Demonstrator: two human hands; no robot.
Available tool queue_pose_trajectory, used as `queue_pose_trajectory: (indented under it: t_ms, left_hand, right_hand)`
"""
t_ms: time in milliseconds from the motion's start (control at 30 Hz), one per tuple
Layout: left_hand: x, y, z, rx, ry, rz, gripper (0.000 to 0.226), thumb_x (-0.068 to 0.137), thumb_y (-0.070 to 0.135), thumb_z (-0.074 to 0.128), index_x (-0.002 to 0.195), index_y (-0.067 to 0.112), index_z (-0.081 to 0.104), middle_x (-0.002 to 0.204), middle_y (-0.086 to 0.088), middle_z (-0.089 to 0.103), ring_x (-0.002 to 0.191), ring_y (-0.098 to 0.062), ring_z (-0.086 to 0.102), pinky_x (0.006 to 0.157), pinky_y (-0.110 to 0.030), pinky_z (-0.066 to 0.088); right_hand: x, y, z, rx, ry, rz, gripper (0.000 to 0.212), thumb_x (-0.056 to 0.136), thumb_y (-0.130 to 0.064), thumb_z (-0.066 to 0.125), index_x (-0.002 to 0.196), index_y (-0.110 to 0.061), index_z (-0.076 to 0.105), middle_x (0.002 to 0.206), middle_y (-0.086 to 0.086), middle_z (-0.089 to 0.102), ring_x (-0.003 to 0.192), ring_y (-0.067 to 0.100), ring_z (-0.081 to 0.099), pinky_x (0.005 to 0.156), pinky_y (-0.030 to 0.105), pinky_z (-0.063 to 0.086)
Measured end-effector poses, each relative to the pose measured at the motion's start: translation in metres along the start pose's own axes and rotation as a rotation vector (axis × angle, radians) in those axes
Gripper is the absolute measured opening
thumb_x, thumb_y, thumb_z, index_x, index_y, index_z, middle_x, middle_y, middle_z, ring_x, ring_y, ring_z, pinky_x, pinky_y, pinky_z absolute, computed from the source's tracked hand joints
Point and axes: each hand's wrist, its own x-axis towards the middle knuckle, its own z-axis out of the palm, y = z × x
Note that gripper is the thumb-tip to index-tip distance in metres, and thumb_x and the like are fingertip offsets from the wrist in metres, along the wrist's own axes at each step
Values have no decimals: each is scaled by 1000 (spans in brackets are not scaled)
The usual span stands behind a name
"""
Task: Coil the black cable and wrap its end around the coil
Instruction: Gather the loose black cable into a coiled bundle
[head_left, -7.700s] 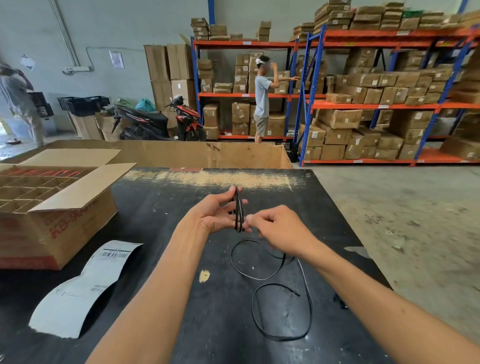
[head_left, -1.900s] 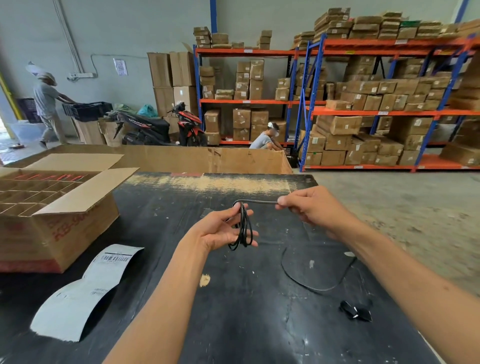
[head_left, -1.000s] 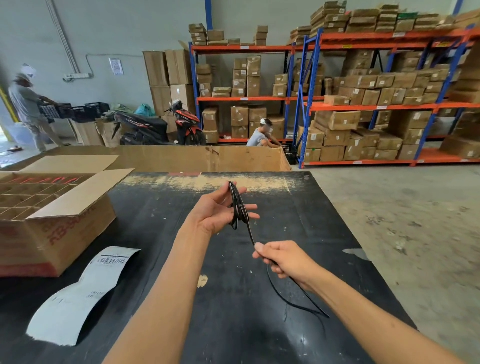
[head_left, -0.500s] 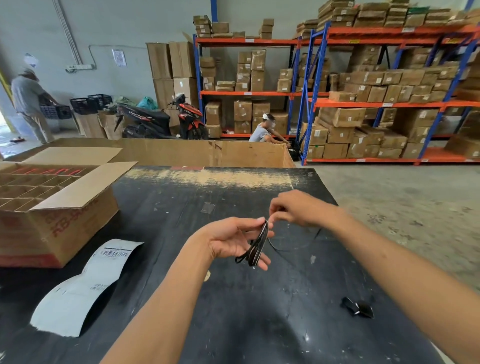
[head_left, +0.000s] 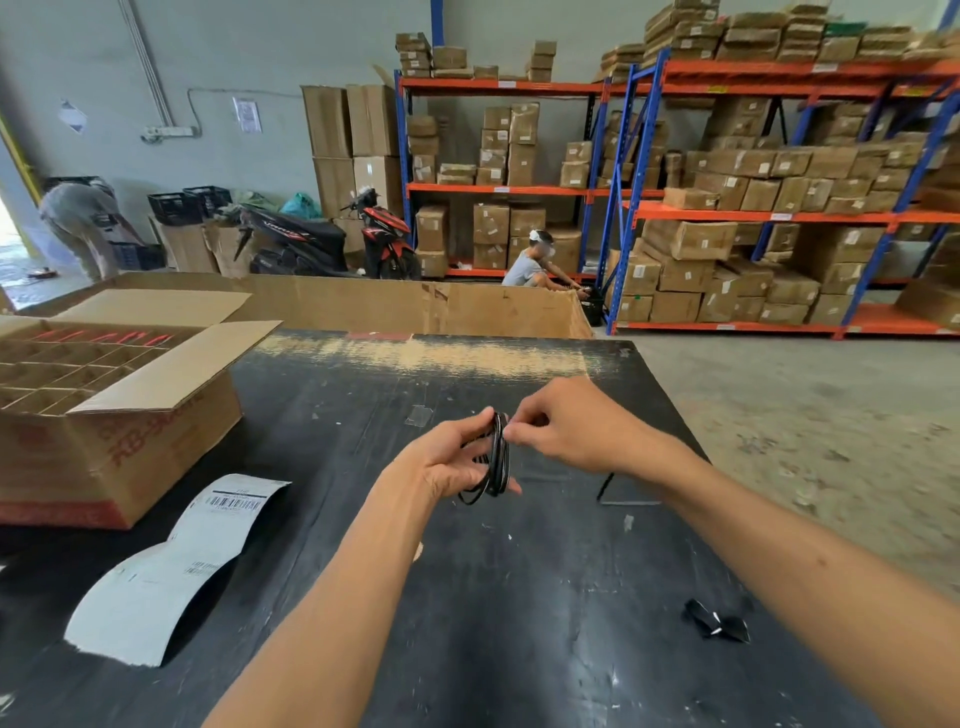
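The black cable (head_left: 497, 460) is wound into a narrow coil of several loops, held upright above the middle of the black table (head_left: 519, 623). My left hand (head_left: 449, 460) grips the coil from the left, fingers through the loops. My right hand (head_left: 563, 426) pinches the cable at the top of the coil. A short free stretch of cable (head_left: 605, 486) runs down to the table under my right forearm, partly hidden by it.
An open cardboard box (head_left: 104, 410) with dividers sits at the table's left. A curled white label sheet (head_left: 171, 566) lies in front of it. A small black piece (head_left: 717, 621) rests at the near right. Shelves, a scooter and two people are beyond the table.
The loose cable on the table has been drawn up into the coil over the past seconds. My right hand has come in to the top of the coil; little cable is left free.
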Motion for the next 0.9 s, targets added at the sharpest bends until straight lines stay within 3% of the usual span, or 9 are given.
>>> queue_pose_trajectory:
  t_ms: [133,167,233,300,433,633,700,800,900]
  left_hand:
    - [-6,11,11,-108,11,76,24,93,18,62,83,-2,70,99,-18,61,74,-42,71,64,-69,53]
    - [-8,14,13,-121,15,103,23,94,18,61,85,-2,70,101,-17,59,78,-42,70,66,-66,55]
    - [-13,20,17,-119,-6,136,23,95,20,58,95,-1,66,110,-19,56,100,-52,60,74,-73,47]
    - [-17,22,23,-138,-45,145,25,97,21,56,101,-2,63,120,-21,52,116,-66,43,76,-79,38]
    - [-19,19,41,-201,-131,174,27,99,23,52,107,-1,61,124,-19,50,121,-71,31,90,-77,31]
    - [-32,17,54,-107,-301,144,31,93,22,57,111,2,70,146,-17,45,112,-69,44,90,-76,41]
    - [-39,15,57,-21,-389,101,30,90,24,60,109,4,74,148,-15,45,115,-67,44,88,-72,44]
    - [-45,6,61,120,-465,0,32,92,25,59,113,5,73,149,-10,47,119,-64,42,94,-68,42]
    - [-48,-6,60,193,-470,-35,32,93,26,59,114,6,72,143,-10,55,118,-62,45,96,-64,44]
  right_hand:
    - [-25,3,15,230,32,94,16,91,-29,69,90,-26,85,58,-3,70,44,1,46,47,13,34]
    - [-32,7,21,305,34,122,15,92,-30,70,95,-28,85,56,-8,68,46,-1,47,50,13,36]
    - [-46,18,32,453,40,176,16,94,-31,72,105,-29,83,58,-15,68,49,0,48,54,19,41]
    - [-58,29,42,619,52,233,16,95,-31,73,108,-30,82,66,-10,72,50,8,49,50,22,41]
    - [-69,45,58,825,6,290,21,93,-47,72,110,-38,81,75,-3,70,52,10,47,48,22,36]
    - [-64,72,71,641,-53,382,28,87,-63,66,97,-43,81,65,-7,65,46,5,45,46,18,37]
    - [-56,84,65,516,-36,418,26,88,-61,66,88,-41,82,57,-7,59,42,3,43,45,19,35]
    - [-35,95,46,391,17,410,32,90,-47,73,72,-22,79,49,-8,51,40,4,37,46,23,31]
    - [-11,90,16,288,42,338,25,88,-41,78,67,-27,76,47,-12,58,41,-2,42,46,19,33]
